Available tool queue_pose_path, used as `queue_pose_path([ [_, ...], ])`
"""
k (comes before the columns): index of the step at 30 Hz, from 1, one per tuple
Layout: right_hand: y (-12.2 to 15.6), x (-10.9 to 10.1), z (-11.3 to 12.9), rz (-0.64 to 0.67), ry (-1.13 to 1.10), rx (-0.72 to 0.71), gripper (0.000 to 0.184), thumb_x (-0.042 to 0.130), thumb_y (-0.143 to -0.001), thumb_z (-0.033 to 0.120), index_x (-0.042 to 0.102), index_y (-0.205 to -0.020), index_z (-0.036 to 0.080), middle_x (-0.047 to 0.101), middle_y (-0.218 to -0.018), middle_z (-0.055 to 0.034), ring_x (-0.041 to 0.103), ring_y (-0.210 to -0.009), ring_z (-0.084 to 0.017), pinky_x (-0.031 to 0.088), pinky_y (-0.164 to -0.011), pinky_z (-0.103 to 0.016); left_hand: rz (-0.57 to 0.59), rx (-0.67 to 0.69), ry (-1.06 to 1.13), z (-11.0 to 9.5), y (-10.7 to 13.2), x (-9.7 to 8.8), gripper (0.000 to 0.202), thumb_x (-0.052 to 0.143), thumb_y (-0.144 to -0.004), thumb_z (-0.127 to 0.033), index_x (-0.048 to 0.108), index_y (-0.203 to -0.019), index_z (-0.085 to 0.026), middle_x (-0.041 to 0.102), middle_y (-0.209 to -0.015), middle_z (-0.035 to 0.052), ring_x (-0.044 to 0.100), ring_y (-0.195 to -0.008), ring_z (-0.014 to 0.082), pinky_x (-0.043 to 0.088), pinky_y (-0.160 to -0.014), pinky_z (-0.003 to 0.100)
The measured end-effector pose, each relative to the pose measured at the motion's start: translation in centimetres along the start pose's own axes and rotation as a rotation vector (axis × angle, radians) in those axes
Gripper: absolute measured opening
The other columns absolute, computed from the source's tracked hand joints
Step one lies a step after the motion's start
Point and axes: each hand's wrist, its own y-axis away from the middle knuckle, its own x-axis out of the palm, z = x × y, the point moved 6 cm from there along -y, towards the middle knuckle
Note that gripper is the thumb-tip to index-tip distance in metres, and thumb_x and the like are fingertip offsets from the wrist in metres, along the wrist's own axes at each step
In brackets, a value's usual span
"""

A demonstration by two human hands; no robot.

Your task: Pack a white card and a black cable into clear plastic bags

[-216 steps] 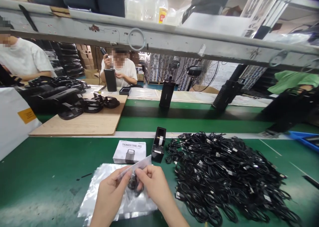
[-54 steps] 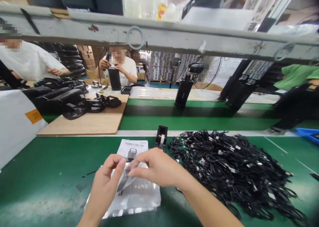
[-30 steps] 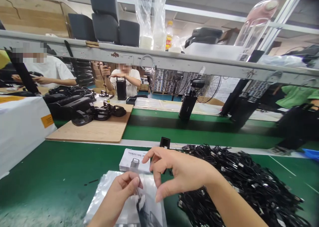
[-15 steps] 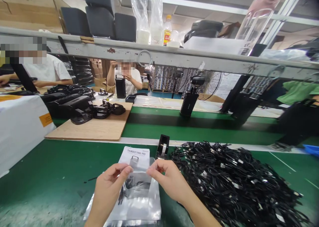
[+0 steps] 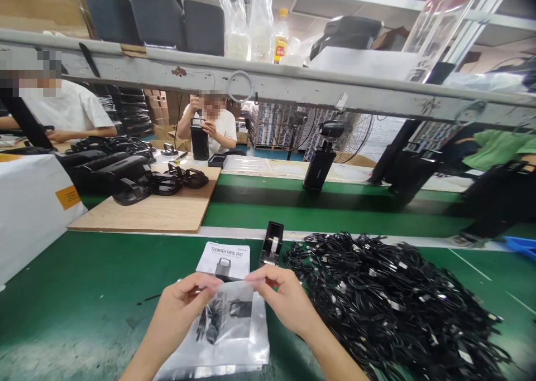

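My left hand [image 5: 180, 308] and my right hand [image 5: 282, 297] each pinch a top corner of a small clear plastic bag [image 5: 228, 314] and hold it just above the green table. Inside the bag I see a coiled black cable and a leaflet. Under it lies a stack of flat clear bags [image 5: 247, 353]. Just beyond my hands a white "Thunder Trail Pro" booklet stack [image 5: 224, 258] lies next to a black tape dispenser [image 5: 272, 241].
A big heap of bundled black cables [image 5: 389, 297] fills the table to my right. A wooden board [image 5: 154, 211] with black parts sits at the far left, a white box [image 5: 29, 202] beside it. Black speakers [image 5: 318, 166] stand on the conveyor; other people work across it.
My hands have drawn the bag's top edge taut between them and lowered it slightly. My view has tilted down a little. The speaker on the conveyor has barely shifted.
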Motion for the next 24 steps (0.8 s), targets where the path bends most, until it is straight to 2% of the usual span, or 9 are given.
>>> queue_pose_path([
  [3,-0.1,-0.3,0.0,-0.017,0.032,-0.059,0.03,0.045,-0.072,0.006,0.071,-0.078,0.02,0.068,-0.078,-0.0015,0.059,-0.073,-0.014,0.045,-0.066,-0.025,-0.016,-0.01,0.05,0.2,0.1,-0.7,0.014,0.065,-0.067,-0.034,0.067,-0.065,-0.021,0.069,-0.089,0.0065,0.061,-0.085,0.0234,0.048,-0.073,0.029],
  [7,0.0,-0.3,0.1,-0.024,0.004,-0.141,0.031,0.044,-0.072,0.004,0.071,-0.075,0.02,0.068,-0.077,-0.0014,0.061,-0.075,-0.014,0.046,-0.071,-0.026,-0.05,-0.157,0.291,1.2,0.1,-0.5,0.05,0.057,-0.07,-0.052,0.055,-0.11,-0.022,0.066,-0.104,0.0098,0.059,-0.097,0.0258,0.048,-0.079,0.035],
  [8,0.0,-0.2,0.2,-0.017,-0.001,-0.162,0.031,0.045,-0.073,0.005,0.071,-0.074,0.021,0.068,-0.078,-0.0014,0.061,-0.076,-0.014,0.047,-0.072,-0.026,-0.055,-0.18,0.318,1.3,0.1,-0.1,0.056,0.056,-0.069,-0.055,0.052,-0.113,-0.021,0.066,-0.103,0.0099,0.06,-0.096,0.0259,0.048,-0.078,0.035],
  [10,0.2,0.1,0.4,0.009,0.013,-0.207,0.029,0.045,-0.075,0.006,0.07,-0.075,0.021,0.068,-0.079,-0.0013,0.061,-0.078,-0.014,0.046,-0.073,-0.025,-0.042,-0.206,0.275,1.5,0.3,1.0,0.054,0.059,-0.066,-0.056,0.058,-0.105,-0.019,0.069,-0.095,0.0082,0.062,-0.087,0.0251,0.049,-0.076,0.035],
  [12,0.4,-0.4,0.3,-0.052,0.077,-0.209,0.024,0.046,-0.078,0.012,0.068,-0.084,0.021,0.066,-0.087,-0.0024,0.06,-0.078,-0.014,0.046,-0.07,-0.025,-0.019,-0.215,0.204,1.6,0.5,2.1,0.042,0.063,-0.065,-0.051,0.064,-0.091,-0.018,0.071,-0.085,0.0055,0.063,-0.08,0.0235,0.049,-0.075,0.033],
  [15,0.4,-2.7,-1.4,-0.364,0.245,-0.022,0.027,0.05,-0.079,0.028,0.057,-0.104,0.019,0.058,-0.104,-0.007,0.058,-0.067,-0.014,0.045,-0.062,-0.027,-0.042,-0.199,0.176,1.7,0.8,2.8,0.037,0.061,-0.068,-0.049,0.067,-0.086,-0.018,0.071,-0.082,0.0049,0.063,-0.08,0.0237,0.05,-0.074,0.032],
  [17,0.2,-3.7,-3.0,-0.451,0.307,0.128,0.035,0.053,-0.077,0.036,0.053,-0.106,0.018,0.054,-0.106,-0.0085,0.056,-0.06,-0.013,0.045,-0.063,-0.03,-0.09,-0.18,0.153,1.6,0.9,2.5,0.038,0.059,-0.069,-0.049,0.067,-0.088,-0.018,0.071,-0.083,0.0049,0.063,-0.079,0.0237,0.05,-0.074,0.033],
  [22,-0.8,-4.3,-5.4,-0.273,0.215,0.194,0.019,0.057,-0.072,0.033,0.062,-0.082,0.018,0.059,-0.083,-0.003,0.056,-0.056,-0.013,0.045,-0.064,-0.03,-0.139,-0.12,0.093,1.4,0.8,1.6,0.034,0.06,-0.068,-0.049,0.068,-0.08,-0.019,0.071,-0.082,0.0045,0.064,-0.078,0.0223,0.05,-0.073,0.03],
  [24,-0.7,-4.9,-5.6,-0.242,0.16,0.231,0.021,0.062,-0.068,0.031,0.063,-0.083,0.017,0.06,-0.074,-0.0009,0.056,-0.052,-0.012,0.045,-0.057,-0.027,-0.123,-0.115,0.073,1.5,0.8,1.4,0.032,0.061,-0.068,-0.048,0.068,-0.077,-0.019,0.07,-0.08,0.0039,0.063,-0.079,0.0221,0.05,-0.071,0.028],
])
